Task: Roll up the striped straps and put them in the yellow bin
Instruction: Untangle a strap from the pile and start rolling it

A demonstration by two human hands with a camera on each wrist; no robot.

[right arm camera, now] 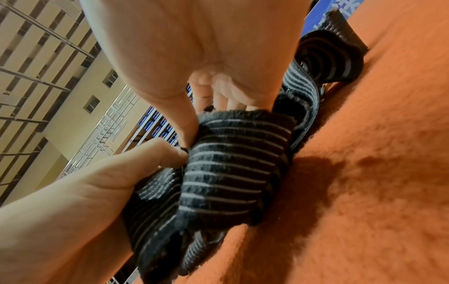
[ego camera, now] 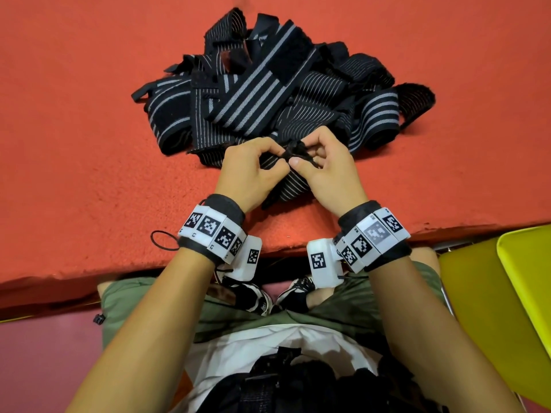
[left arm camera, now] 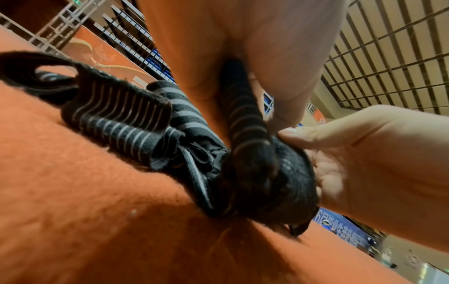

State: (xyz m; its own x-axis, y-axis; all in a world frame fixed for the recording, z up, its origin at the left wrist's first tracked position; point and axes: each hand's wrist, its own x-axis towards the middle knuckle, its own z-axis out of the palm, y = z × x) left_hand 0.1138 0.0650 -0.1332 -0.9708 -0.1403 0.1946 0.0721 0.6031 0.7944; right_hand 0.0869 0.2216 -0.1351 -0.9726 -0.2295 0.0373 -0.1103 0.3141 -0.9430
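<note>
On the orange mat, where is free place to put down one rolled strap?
Bare orange mat lies left of the strap pile, and also right of it. The middle is crowded: both hands pinch one strap against the pile.

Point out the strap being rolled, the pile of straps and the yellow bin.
strap being rolled (ego camera: 293, 186), head view, striped length between the wrists
pile of straps (ego camera: 253, 99), head view, wide-striped band
yellow bin (ego camera: 477, 308), head view, side wall
</note>
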